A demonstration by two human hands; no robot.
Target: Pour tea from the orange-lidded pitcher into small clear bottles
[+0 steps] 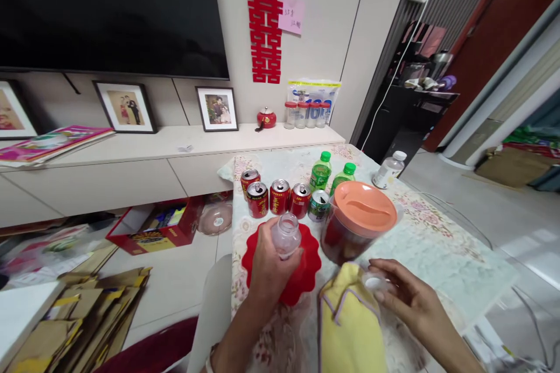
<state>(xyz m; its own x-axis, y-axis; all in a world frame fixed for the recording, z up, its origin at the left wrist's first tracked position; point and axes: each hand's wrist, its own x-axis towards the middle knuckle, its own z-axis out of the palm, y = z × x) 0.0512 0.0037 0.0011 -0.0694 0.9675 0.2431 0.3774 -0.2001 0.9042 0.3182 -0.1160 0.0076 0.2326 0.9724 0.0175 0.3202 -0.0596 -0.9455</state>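
Note:
My left hand (269,268) is wrapped round a small clear bottle (286,239) with an uncapped wide mouth. It holds the bottle upright above a red scalloped plate (308,271). My right hand (406,297) pinches a small whitish round cap (374,283) between thumb and fingers. Just left of that hand lies a yellow cloth (352,326) with purple edging, at the front of the table. Behind the cloth stands a clear pitcher (345,239) with dark contents and an orange lid (365,205).
Several red cans (280,197), a green can (319,206) and green-capped bottles (321,172) stand behind the plate. A white-capped bottle (389,169) is near the table's far right edge. On the shelf are jars (300,116) and a red pot (266,119).

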